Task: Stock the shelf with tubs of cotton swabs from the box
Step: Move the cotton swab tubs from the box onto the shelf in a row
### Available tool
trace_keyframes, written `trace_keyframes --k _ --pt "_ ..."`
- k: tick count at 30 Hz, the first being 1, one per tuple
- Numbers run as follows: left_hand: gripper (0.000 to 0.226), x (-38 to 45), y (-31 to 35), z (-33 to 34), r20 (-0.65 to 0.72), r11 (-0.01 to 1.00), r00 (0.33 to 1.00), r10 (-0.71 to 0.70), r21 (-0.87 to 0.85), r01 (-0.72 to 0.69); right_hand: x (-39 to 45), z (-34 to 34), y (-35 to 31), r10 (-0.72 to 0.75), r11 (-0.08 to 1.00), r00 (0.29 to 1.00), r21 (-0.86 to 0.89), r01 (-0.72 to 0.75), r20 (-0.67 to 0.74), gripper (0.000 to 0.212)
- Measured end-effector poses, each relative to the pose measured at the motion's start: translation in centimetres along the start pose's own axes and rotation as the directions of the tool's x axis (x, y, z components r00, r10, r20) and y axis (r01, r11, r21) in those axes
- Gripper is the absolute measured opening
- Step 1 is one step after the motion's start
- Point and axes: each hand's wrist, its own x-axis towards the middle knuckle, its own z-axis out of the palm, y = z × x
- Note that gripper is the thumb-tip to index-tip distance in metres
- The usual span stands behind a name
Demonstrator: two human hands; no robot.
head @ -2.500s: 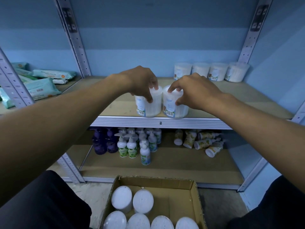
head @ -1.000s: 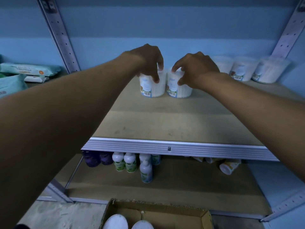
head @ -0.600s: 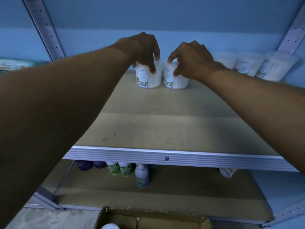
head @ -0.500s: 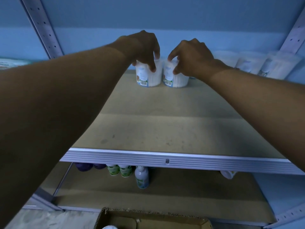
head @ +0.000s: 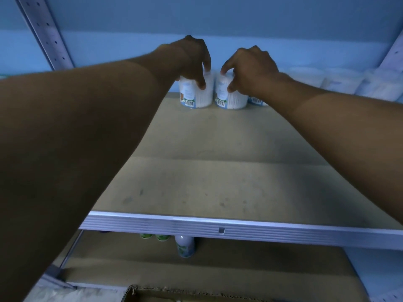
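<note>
Two gripped tubs (head: 197,95) beside blurred tub row (head: 340,85), bottles (head: 185,246) below.

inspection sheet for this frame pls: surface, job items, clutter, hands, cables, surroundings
Surface: tan shelf board, mostly bare, faint smudges near the front rail.
Job's things: left tub and right tub upright, side by side at the back; row of tubs to their right, blurred; box rim at the bottom edge.
Clutter: nothing seen on this shelf.
Hands: left hand grips the left tub from above; right hand grips the right tub.
Cables: nothing seen.
Surroundings: blue wall, perforated upright, bottles on the lower shelf.
</note>
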Motion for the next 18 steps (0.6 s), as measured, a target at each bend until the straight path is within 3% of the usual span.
trace_keyframes --k 5,18 --pt "0.050 1.2 -0.6 1.3 -0.065 0.998 0.996 0.057 0.011 -0.056 0.9 0.9 0.4 -0.002 1.000 1.000 -0.013 0.002 -0.002 0.050" --pt "0.055 2.5 -0.7 1.4 -0.045 0.999 0.999 -0.015 -0.043 0.013 1.8 1.7 0.8 0.023 1.000 0.999 -0.011 -0.022 0.024 0.052"
